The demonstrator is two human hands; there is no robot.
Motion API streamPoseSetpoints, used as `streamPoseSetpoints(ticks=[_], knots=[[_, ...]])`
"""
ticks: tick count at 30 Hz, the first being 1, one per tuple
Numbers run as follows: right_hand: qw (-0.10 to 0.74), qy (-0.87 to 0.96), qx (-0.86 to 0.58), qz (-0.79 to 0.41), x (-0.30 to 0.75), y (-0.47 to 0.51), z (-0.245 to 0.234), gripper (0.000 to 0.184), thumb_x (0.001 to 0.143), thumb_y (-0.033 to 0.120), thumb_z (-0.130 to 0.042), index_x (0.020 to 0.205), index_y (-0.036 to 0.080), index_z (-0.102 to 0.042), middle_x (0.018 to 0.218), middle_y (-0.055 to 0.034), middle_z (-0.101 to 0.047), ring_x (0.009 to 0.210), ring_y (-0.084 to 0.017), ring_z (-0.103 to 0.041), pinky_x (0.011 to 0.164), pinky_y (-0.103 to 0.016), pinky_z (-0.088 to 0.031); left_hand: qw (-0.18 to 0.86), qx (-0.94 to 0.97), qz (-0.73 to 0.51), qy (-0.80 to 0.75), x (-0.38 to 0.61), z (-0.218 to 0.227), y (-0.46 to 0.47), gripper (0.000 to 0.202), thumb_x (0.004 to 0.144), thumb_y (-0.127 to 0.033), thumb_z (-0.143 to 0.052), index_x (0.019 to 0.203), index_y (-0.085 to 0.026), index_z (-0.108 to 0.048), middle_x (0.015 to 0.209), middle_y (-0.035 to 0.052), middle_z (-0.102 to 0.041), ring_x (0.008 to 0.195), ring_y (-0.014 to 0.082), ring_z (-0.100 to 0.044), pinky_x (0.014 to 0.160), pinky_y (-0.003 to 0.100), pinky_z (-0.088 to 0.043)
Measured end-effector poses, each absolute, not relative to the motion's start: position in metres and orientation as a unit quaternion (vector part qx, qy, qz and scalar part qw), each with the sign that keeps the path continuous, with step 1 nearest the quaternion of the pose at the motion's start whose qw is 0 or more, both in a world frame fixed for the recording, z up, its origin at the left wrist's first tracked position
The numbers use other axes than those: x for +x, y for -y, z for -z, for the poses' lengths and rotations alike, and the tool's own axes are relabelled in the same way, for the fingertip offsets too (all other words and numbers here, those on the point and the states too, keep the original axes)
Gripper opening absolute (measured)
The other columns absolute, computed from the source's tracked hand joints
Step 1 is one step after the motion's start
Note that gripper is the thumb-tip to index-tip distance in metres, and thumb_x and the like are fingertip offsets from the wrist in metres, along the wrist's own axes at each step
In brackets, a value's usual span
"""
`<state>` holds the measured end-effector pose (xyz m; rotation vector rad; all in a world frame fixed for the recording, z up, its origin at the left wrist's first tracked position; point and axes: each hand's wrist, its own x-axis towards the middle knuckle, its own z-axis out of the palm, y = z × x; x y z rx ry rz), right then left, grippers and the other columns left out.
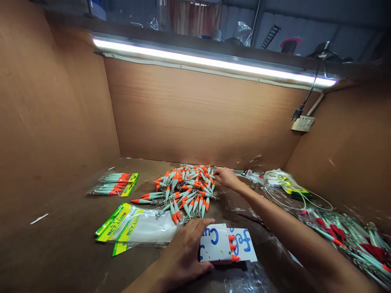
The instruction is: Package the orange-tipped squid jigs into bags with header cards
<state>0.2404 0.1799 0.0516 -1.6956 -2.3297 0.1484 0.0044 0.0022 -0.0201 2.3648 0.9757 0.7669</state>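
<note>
A heap of pale green lures with orange tips [183, 189] lies in the middle of the brown bench. My right hand [225, 177] reaches to the heap's far right edge, fingers pinched among the lures there; what they hold is hidden. My left hand [183, 254] rests near the front, fingers curled round the left end of a white card box with blue letters [227, 244]. Orange lure tips [233, 247] stick out of a gap in that box. Empty clear bags with yellow-green headers [134, 230] lie just left of my left hand.
Two filled lure packets [114, 184] lie at the left. More lures with red parts in clear film [345, 232] and a bundle of bags [284, 183] sit at the right. Brown walls enclose the bench; a light strip [214, 63] and a socket [302, 123] are on them.
</note>
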Motion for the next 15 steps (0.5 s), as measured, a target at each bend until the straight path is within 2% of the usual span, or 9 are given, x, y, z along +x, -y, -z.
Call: streamPoseSetpoints(ticks=[5,8,12,15], knots=[[0.094,0.778,-0.619,-0.048,0.207,-0.229,-0.041,0.029,0.097,0.035,-0.062,0.119,0.016,-0.062,0.119,-0.008,-0.064,0.102,-0.022,-0.065,0.088,-0.042,-0.056,0.232,0.858,-0.286,-0.359,0.003,0.02,-0.003,0.095,0.058,-0.021,-0.085,0.141,-0.034,-0.041,0.133,0.0043,-0.057,0.12,0.0282,-0.055,0.105,0.041,-0.044],[0.118,0.767,-0.628,-0.059,0.202,-0.238,-0.034,0.03,0.097,0.034,-0.062,0.121,0.016,-0.061,0.122,-0.0093,-0.063,0.105,-0.023,-0.064,0.09,-0.043,-0.055,0.234,0.857,-0.286,-0.359,0.003,0.02,-0.003,0.095,0.056,-0.02,-0.086,0.14,-0.033,-0.042,0.132,0.0043,-0.058,0.119,0.0279,-0.055,0.104,0.041,-0.045],[0.221,0.742,-0.625,-0.094,0.223,-0.241,-0.044,0.028,0.097,0.035,-0.061,0.117,0.016,-0.063,0.121,-0.0094,-0.064,0.106,-0.023,-0.064,0.092,-0.044,-0.054,0.238,0.857,-0.282,-0.361,0.002,0.017,-0.002,0.093,0.058,-0.023,-0.086,0.14,-0.033,-0.043,0.133,0.0047,-0.057,0.12,0.0288,-0.055,0.105,0.043,-0.044],[0.327,0.723,-0.591,-0.145,0.261,-0.226,-0.058,0.035,0.097,0.04,-0.058,0.12,0.014,-0.062,0.114,-0.0113,-0.068,0.101,-0.022,-0.067,0.09,-0.04,-0.054,0.235,0.857,-0.282,-0.362,0.0,0.013,-0.003,0.091,0.06,-0.02,-0.083,0.141,-0.032,-0.042,0.134,0.0054,-0.057,0.121,0.0289,-0.055,0.106,0.043,-0.044]])
